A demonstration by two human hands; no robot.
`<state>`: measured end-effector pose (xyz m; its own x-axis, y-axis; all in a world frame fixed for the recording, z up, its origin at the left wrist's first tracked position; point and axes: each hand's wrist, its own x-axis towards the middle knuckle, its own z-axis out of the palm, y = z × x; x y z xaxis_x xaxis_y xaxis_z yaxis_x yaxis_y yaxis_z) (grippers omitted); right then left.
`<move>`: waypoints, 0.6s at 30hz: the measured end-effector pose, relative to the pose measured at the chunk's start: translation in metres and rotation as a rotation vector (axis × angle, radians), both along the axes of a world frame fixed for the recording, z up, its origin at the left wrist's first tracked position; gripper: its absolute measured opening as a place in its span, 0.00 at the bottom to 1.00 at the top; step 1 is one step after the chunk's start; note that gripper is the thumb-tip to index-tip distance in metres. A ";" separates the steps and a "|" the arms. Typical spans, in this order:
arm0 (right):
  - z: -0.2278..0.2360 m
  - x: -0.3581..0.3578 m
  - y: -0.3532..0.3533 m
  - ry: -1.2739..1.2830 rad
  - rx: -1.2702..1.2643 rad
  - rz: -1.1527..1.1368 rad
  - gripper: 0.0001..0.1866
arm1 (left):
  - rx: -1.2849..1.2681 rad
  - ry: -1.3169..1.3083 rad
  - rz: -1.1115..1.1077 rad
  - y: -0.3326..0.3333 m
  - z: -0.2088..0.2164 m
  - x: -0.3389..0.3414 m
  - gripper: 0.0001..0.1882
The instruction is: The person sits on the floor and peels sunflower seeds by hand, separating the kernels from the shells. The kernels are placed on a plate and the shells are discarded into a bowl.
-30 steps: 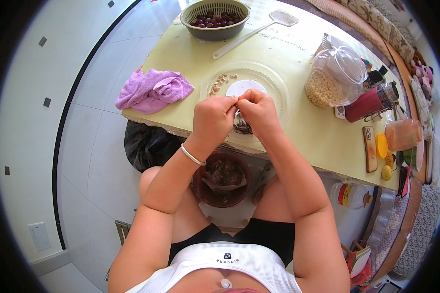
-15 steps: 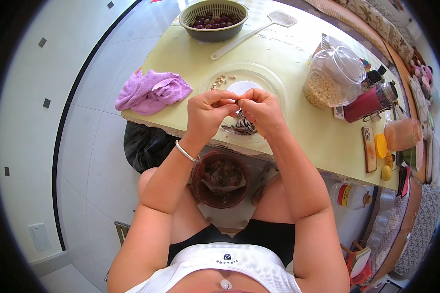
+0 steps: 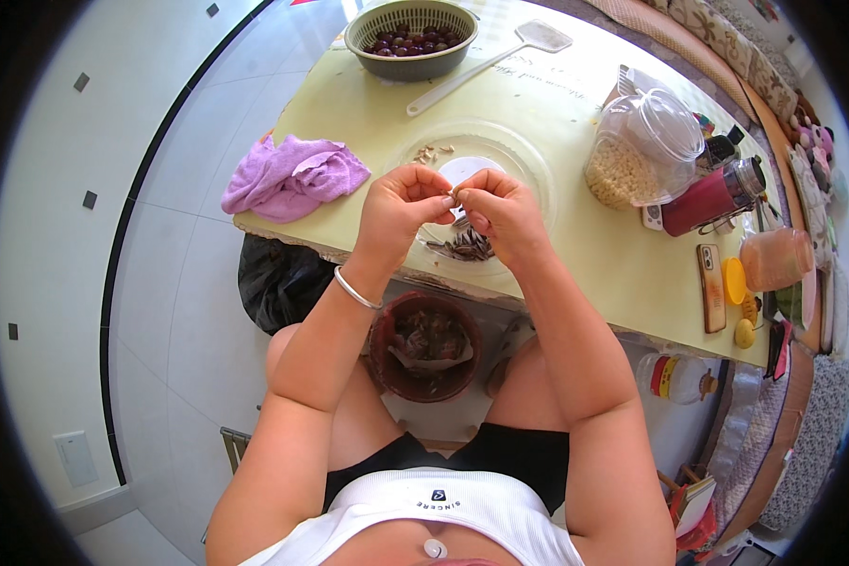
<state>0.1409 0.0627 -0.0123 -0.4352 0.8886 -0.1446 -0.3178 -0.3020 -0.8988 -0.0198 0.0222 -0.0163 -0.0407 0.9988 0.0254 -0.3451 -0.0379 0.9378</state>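
A pale yellow table point(image 3: 349, 108) fills the upper middle of the frame and slants down toward the right. On it lie a basket point(image 3: 410, 68) and a white turner point(image 3: 464, 82) at top centre, a purple cloth point(image 3: 297, 179) at upper left and a clear tray point(image 3: 544, 179) above centre. At right stand a clear jar point(image 3: 621, 179) and a red bottle point(image 3: 703, 209), with a phone point(image 3: 712, 288) and yellow lid point(image 3: 735, 281) below.

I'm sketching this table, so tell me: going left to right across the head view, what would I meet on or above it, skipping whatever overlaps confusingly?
Lilac cloth, left hand, right hand, clear jar of pale kernels, phone, yellow lid, pinkish jar.
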 end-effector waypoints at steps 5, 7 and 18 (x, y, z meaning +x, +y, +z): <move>-0.004 -0.001 0.001 0.042 -0.047 -0.008 0.03 | 0.104 0.207 0.084 -0.003 0.003 0.008 0.07; -0.004 -0.001 0.000 0.082 -0.112 -0.012 0.03 | 0.153 0.262 0.134 -0.003 -0.002 0.010 0.06; -0.010 0.016 0.018 0.553 -0.374 0.009 0.04 | 0.302 0.896 0.441 0.013 -0.008 -0.021 0.07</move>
<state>0.1573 0.0810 -0.0223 -0.5409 0.8180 -0.1957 -0.6981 -0.5664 -0.4380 -0.0410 0.0355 -0.0239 -0.2435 0.8469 0.4727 0.5738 -0.2671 0.7742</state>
